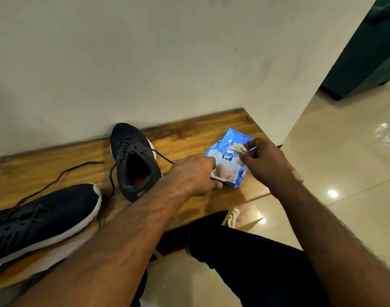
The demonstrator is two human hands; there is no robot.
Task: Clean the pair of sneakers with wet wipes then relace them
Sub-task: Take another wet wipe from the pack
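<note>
A blue pack of wet wipes (228,160) lies near the right end of the wooden bench (185,134). My left hand (195,176) grips the pack's near left edge. My right hand (266,160) pinches a white wipe (238,149) at the pack's opening. One black sneaker (134,160) with a white sole stands upright with its toe against the wall, its laces loose. The second black sneaker (41,220) lies at the bench's left front, and a loose black lace (63,173) trails across the wood behind it.
A pale wall runs behind the bench. To the right is a glossy tiled floor (344,173), with dark furniture (366,52) at the far right. My legs in dark trousers (245,262) sit below the bench edge, beside a crumpled pale wipe (232,217) on the floor.
</note>
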